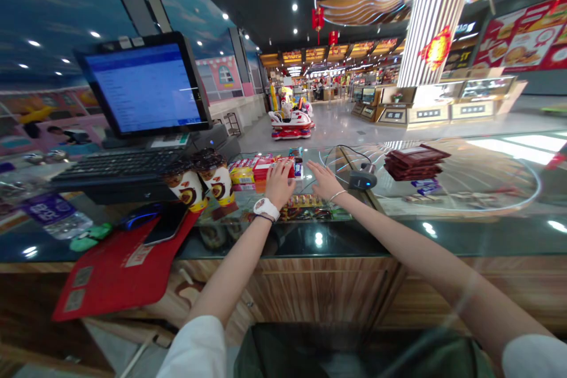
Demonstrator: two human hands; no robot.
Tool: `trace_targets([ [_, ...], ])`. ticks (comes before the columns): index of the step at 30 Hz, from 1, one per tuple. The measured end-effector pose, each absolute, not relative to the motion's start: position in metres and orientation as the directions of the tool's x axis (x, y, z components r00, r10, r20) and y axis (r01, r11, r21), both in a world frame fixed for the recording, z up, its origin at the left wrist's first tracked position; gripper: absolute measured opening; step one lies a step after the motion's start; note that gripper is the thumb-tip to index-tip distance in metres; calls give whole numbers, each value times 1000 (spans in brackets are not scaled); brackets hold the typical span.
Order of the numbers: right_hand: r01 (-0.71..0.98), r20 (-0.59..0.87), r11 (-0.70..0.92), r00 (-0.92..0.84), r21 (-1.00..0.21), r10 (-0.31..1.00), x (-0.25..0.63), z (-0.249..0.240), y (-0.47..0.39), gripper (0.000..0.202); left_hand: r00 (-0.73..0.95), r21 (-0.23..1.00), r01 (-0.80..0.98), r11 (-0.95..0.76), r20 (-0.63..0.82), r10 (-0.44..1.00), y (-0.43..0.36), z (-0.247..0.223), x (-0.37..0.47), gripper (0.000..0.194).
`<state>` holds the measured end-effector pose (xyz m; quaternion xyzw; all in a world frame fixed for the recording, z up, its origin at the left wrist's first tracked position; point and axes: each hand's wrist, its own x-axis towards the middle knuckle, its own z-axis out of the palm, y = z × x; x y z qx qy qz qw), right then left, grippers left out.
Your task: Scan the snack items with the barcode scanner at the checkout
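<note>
My left hand (280, 184), with a white watch (266, 208) on its wrist, lies over the right end of a row of small snack boxes. Its fingers are stretched out over a red box (262, 166); whether they press on it I cannot tell. Left of it in the row is a yellow-and-pink box (243, 176). My right hand (326, 181), wearing a thin bracelet, reaches over the glass counter with its fingers extended and nothing in them. A small blue-and-white pack (298, 170) sits between the two hands. Colourful small packets (305, 207) show through the glass below.
Two brown-and-yellow snack packs (220, 184) stand left, by a keyboard (117, 165) and monitor (146, 88). A phone (167, 224) lies on a red mat (128, 271), near a water bottle (57, 212). Rightward are a black scanner-like device (363, 179) and stacked dark-red packets (414, 162).
</note>
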<state>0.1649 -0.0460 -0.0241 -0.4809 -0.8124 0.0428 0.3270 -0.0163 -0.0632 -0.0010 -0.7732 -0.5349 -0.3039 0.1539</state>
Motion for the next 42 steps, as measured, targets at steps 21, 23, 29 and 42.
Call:
trace_targets([
  [21,927,577,353,-221,-127,786,390,-46,-143,67,703,-36,635,-771,439,559,-124,-6,154,50],
  [23,946,581,304,-184,-115,793,410,-49,-148,64,733,-43,598,-800,432,525,-122,-8,173,50],
  [29,976,562,191,-102,-102,821,456,-50,-154,57,775,-48,547,-836,406,484,-113,-18,222,51],
  [42,991,395,39,14,-126,918,468,-72,-127,56,782,-64,566,-822,355,512,-86,-34,294,49],
])
